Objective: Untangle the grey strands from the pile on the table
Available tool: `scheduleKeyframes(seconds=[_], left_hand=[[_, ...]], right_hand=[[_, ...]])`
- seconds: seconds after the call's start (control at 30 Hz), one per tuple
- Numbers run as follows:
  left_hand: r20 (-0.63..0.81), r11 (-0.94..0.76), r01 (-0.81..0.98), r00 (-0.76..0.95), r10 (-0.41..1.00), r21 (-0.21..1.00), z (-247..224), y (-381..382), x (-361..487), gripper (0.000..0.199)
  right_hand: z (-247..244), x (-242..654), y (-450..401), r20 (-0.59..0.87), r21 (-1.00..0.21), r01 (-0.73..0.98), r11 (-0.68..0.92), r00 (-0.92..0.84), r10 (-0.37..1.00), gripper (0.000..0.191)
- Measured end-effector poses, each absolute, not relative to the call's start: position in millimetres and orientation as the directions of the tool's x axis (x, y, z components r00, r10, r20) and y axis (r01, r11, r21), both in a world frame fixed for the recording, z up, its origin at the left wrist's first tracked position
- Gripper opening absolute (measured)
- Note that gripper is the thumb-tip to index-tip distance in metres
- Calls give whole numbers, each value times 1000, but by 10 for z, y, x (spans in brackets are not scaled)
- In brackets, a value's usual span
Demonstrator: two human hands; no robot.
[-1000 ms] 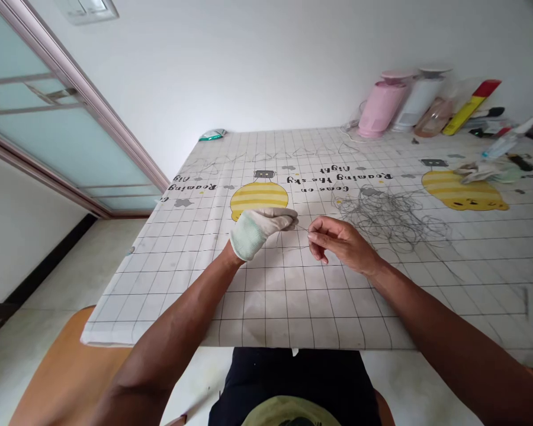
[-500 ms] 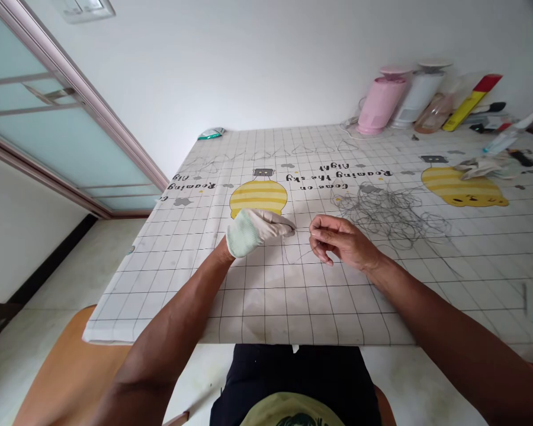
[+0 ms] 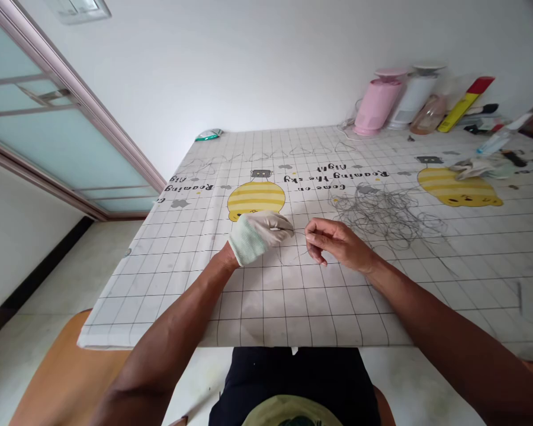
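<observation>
A thin grey wire [image 3: 299, 231] spans the small gap between my two hands above the tablecloth. My left hand [image 3: 261, 235], in a pale glove with a mint cuff, is closed with its fingertips pinching one end. On the other side my right hand [image 3: 331, 239], ungloved, pinches the wire between thumb and forefinger, its lower fingers loosely curled. Just beyond my right hand lies a tangled heap of thin wire [image 3: 388, 216]. Along the back of the cloth runs a row of bent wire pieces [image 3: 270, 155], too faint to make out fully.
The gridded tablecloth [image 3: 253, 325] covers the table. At the back right stand a pink cylindrical device [image 3: 376, 106], a white one [image 3: 413, 100], a bottle [image 3: 429, 115] and a yellow-red box [image 3: 466, 105]. Another glove [image 3: 488, 167] lies at right; a green packet [image 3: 208, 135] sits at the back left.
My left hand has turned slightly, opening a gap between its thumb and fingers while the tips stay together. My right hand has shifted slightly left. The view has tilted a little.
</observation>
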State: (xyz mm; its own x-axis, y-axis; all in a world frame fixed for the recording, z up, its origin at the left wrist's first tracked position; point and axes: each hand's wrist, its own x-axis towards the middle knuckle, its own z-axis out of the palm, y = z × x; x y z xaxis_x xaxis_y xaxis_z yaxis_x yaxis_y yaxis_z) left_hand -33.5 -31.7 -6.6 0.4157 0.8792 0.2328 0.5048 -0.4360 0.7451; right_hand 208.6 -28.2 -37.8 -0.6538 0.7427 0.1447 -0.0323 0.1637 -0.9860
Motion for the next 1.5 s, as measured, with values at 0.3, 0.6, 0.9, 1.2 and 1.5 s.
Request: scheduleKeyframes(seconds=[0.3,0.6,0.9,1.2,1.5], left_hand=[[70,-219,511,295,953,831,-50,-255,-416,22],[190,-333,343,388,902,879,24,-333,-538,18],[117,-233,268,388,914,935,32,-285,-569,38],[142,-100,251,-156,978,963,-15,-301,-329,57],[-117,121,360,-33,993,925,-261,-324,29,36]], right_hand=[[-418,2066,-277,158,-987,-79,140,-631,760,26],[-401,2102,-268,110,-994,-76,79,-662,741,28],[-387,2089,-261,139,-990,-75,118,-620,772,27],[-386,2079,-214,229,-969,-171,178,-353,907,28],[-474,2010,-230,246,-968,-123,218,-307,919,30]])
